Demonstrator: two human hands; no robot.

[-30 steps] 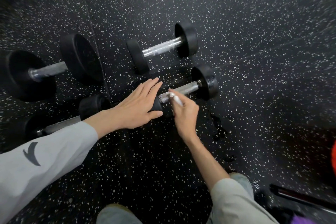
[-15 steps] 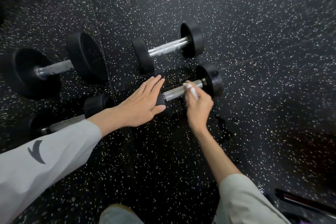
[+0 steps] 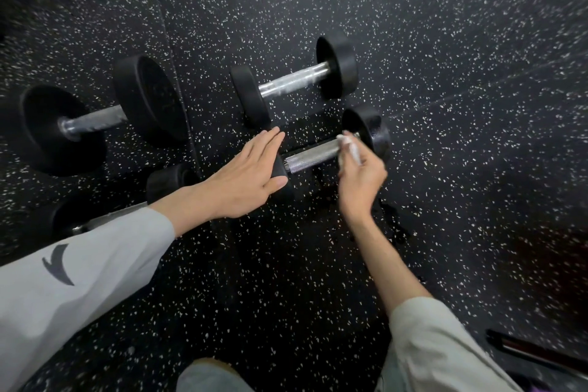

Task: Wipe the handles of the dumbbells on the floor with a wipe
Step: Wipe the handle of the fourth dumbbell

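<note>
Several black dumbbells with metal handles lie on the speckled floor. The nearest small dumbbell (image 3: 313,158) lies in front of me. My left hand (image 3: 245,178) rests flat, fingers together, on its left weight and covers it. My right hand (image 3: 361,180) pinches a white wipe (image 3: 350,148) against the right end of the knurled handle, beside the right weight (image 3: 372,134). Behind it lies a second small dumbbell (image 3: 294,83). A large dumbbell (image 3: 92,121) sits at the left. Another dumbbell (image 3: 165,183) is partly hidden under my left forearm.
The black rubber floor (image 3: 445,73) has a seam running down at the left. A dark wet patch (image 3: 394,223) lies beside my right wrist. A dark bar-like object (image 3: 534,353) lies at the lower right. My knee (image 3: 213,375) shows at the bottom edge.
My right hand has slid the wipe along the handle from its left end to its right end. My left hand has stayed on the left weight.
</note>
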